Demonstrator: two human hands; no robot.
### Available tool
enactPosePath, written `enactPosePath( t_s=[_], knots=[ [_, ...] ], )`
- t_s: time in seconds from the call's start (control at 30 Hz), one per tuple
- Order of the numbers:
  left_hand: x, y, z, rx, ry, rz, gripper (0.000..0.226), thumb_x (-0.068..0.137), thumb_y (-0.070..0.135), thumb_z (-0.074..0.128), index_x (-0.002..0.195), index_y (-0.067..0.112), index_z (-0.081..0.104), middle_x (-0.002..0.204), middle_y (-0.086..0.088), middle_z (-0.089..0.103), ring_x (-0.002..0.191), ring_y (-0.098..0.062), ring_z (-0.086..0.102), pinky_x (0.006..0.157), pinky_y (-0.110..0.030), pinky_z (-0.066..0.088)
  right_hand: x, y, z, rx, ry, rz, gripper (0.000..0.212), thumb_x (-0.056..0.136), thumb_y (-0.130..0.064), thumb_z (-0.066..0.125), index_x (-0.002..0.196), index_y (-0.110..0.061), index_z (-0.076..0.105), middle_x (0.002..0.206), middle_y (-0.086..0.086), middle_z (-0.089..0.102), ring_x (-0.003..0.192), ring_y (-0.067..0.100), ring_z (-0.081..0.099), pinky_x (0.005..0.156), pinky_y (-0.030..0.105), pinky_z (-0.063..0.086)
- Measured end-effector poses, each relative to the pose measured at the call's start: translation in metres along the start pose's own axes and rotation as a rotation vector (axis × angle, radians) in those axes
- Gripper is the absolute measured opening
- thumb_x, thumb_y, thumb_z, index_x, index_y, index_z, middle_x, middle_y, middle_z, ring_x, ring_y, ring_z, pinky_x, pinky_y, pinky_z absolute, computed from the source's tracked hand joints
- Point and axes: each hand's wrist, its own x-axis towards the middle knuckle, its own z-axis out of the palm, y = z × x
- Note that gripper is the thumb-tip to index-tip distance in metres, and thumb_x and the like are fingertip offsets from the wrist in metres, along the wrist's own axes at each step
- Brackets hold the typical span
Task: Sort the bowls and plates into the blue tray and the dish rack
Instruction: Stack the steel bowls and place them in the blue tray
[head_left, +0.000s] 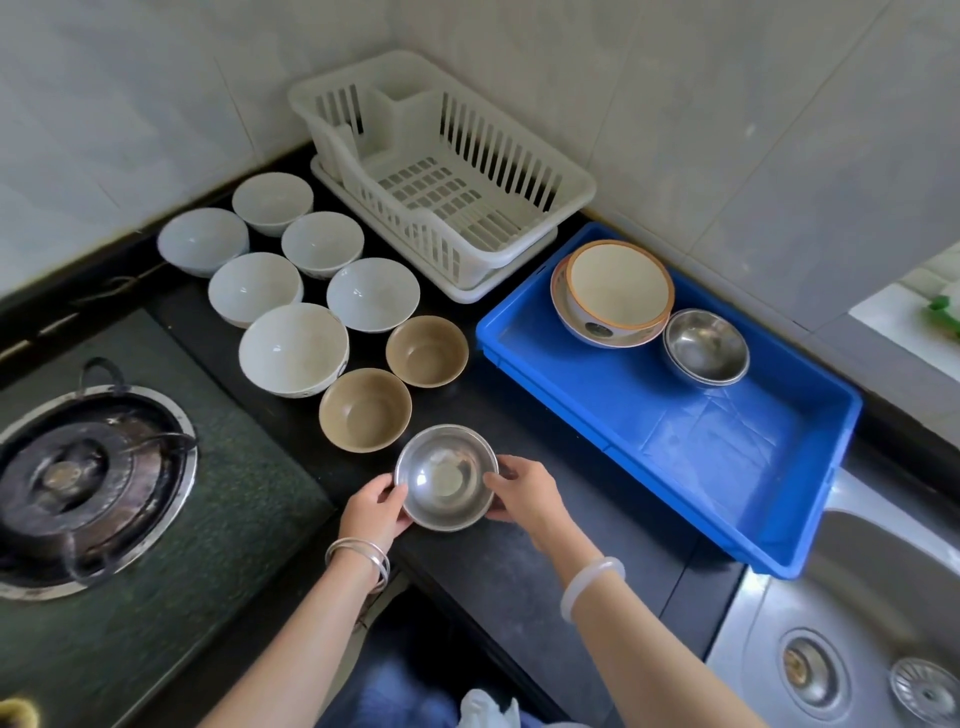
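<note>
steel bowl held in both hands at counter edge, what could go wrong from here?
1. The steel bowl is pinched only at its rim by the left hand and right hand; a smooth rim could slip from that grip.
2. Lifting it forward may clip the brown bowl just beyond.
3. Dropping it onto the steel bowls in the blue tray might topple them.

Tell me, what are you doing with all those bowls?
Sorting them. Both hands, left and right, hold a steel bowl over the counter. The blue tray already has a steel bowl stack and two nested bowls. The rack is empty. Eight bowls wait on the counter.
</note>
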Motion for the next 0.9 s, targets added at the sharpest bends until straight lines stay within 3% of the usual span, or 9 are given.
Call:
enactPosePath(
  t_s=[0.2, 0.37, 0.6, 0.77, 0.9],
  knots=[
    [-0.006, 0.033, 0.019, 0.014, -0.078, 0.098, 0.014, 0.088, 0.010, 0.055, 0.090, 0.015, 0.068, 0.091, -0.004, 0.068, 0.087, -0.013, 0.065, 0.059, -0.016, 0.055, -0.007, -0.010, -0.031, 0.201, 0.046, -0.056, 0.023, 0.090, -0.015, 0.062, 0.112, -0.019, 0.066, 0.090, 0.003, 0.075, 0.077, 0.013, 0.073, 0.061, 0.022, 0.058],
    [-0.008, 0.078, 0.067, -0.007, -0.198, 0.174, 0.012, 0.087, 0.010, 0.057, 0.085, 0.018, 0.065, 0.085, -0.001, 0.067, 0.081, -0.010, 0.064, 0.058, -0.016, 0.055, -0.014, -0.030, -0.082, 0.394, 0.129, -0.128, 0.018, 0.089, -0.012, 0.061, 0.104, -0.014, 0.070, 0.085, 0.004, 0.075, 0.074, 0.018, 0.074, 0.065, 0.025, 0.058],
    [-0.002, 0.118, 0.171, 0.102, -0.344, 0.246, 0.006, 0.088, 0.014, 0.057, 0.082, 0.012, 0.057, 0.084, -0.003, 0.060, 0.077, -0.012, 0.062, 0.070, -0.025, 0.056, -0.010, -0.039, -0.166, 0.521, 0.347, -0.152, 0.012, 0.090, -0.012, 0.061, 0.097, -0.020, 0.067, 0.079, 0.003, 0.073, 0.062, 0.017, 0.072, 0.060, 0.020, 0.058],
    [0.003, 0.126, 0.253, 0.149, -0.404, 0.224, 0.007, 0.088, 0.015, 0.057, 0.090, 0.008, 0.058, 0.083, -0.004, 0.062, 0.072, -0.010, 0.061, 0.067, -0.025, 0.058, 0.006, -0.029, -0.226, 0.586, 0.477, -0.133, 0.024, 0.090, -0.013, 0.061, 0.114, -0.012, 0.063, 0.086, 0.007, 0.072, 0.061, 0.016, 0.070, 0.072, 0.026, 0.058],
    [0.008, 0.126, 0.298, 0.207, -0.385, 0.223, 0.007, 0.087, 0.013, 0.056, 0.088, 0.009, 0.061, 0.089, -0.012, 0.063, 0.080, -0.025, 0.061, 0.088, -0.045, 0.054, 0.028, -0.023, -0.257, 0.585, 0.551, -0.110, 0.030, 0.091, -0.012, 0.060, 0.120, -0.004, 0.061, 0.097, 0.013, 0.069, 0.063, 0.017, 0.069, 0.068, 0.024, 0.059]
  ],
)
